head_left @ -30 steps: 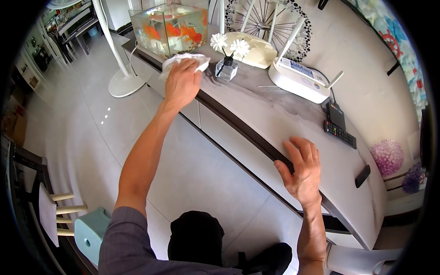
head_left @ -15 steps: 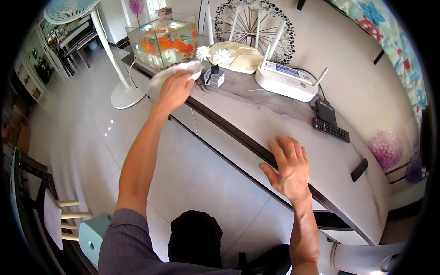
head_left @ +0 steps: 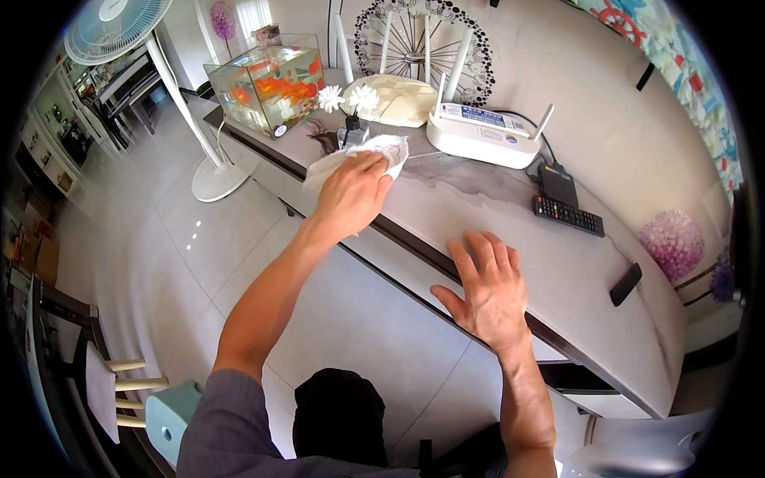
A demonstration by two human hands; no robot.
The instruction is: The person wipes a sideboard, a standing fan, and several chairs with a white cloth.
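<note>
Left hand holding a white cloth [head_left: 392, 150] on the cabinet top [head_left: 586, 271], beside a diffuser bottle.
The left hand [head_left: 351, 195] has its fingers bent over the bunched cloth, near the front edge; the right hand [head_left: 490, 291] is empty, fingers and thumb spread wide at that edge. One glass fish tank [head_left: 239, 99] holds water and several orange goldfish [head_left: 283, 88], overlapping too much to count. One clear glass diffuser bottle [head_left: 351, 135], partly hidden by the cloth, carries two white flowers [head_left: 363, 98]. Two routers stand behind: a cream router [head_left: 390, 97] and a white router [head_left: 470, 143] bearing a blue-and-white label [head_left: 483, 116]. To the right lie one black box [head_left: 558, 185] and one button-covered remote control [head_left: 568, 216]. A round white sticker [head_left: 280, 130] marks the tank's lower front.
</note>
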